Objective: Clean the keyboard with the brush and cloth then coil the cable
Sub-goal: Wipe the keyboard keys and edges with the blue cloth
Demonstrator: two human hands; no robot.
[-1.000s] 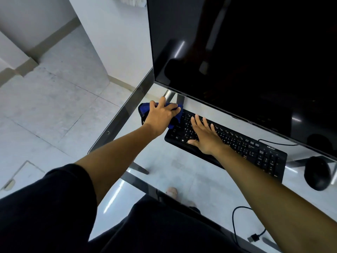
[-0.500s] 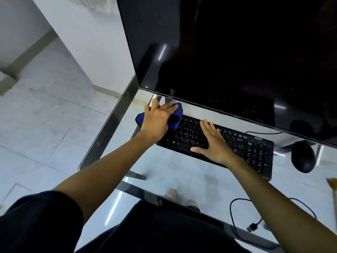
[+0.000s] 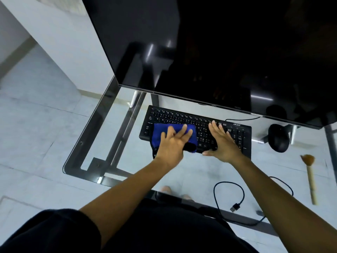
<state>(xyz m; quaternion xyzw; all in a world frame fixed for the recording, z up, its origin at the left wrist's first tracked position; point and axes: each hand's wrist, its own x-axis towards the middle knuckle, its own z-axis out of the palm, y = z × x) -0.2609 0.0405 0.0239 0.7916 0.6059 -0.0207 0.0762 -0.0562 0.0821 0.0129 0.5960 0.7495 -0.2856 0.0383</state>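
Note:
A black keyboard (image 3: 182, 117) lies on the glass desk under the monitor. My left hand (image 3: 172, 143) presses a blue cloth (image 3: 158, 132) flat onto the keyboard's left front part, fingers spread over it. My right hand (image 3: 222, 141) rests flat on the keyboard's middle, fingers apart, holding it down. The keyboard's black cable (image 3: 228, 187) loops loosely on the desk at the front right, and its USB plug (image 3: 235, 207) lies free. A brush (image 3: 310, 178) with a pale wooden handle and brown bristles lies at the far right.
A large dark monitor (image 3: 218, 52) hangs over the back of the desk, close above the keyboard. A black mouse (image 3: 278, 137) sits right of the keyboard. The glass desk (image 3: 87, 136) ends at the left with a metal frame beneath; tiled floor shows through.
My left hand has slid the blue cloth from the keyboard's back-left corner toward its front, onto the keys. My right hand stays on the keyboard. The view tilted down, revealing the brush.

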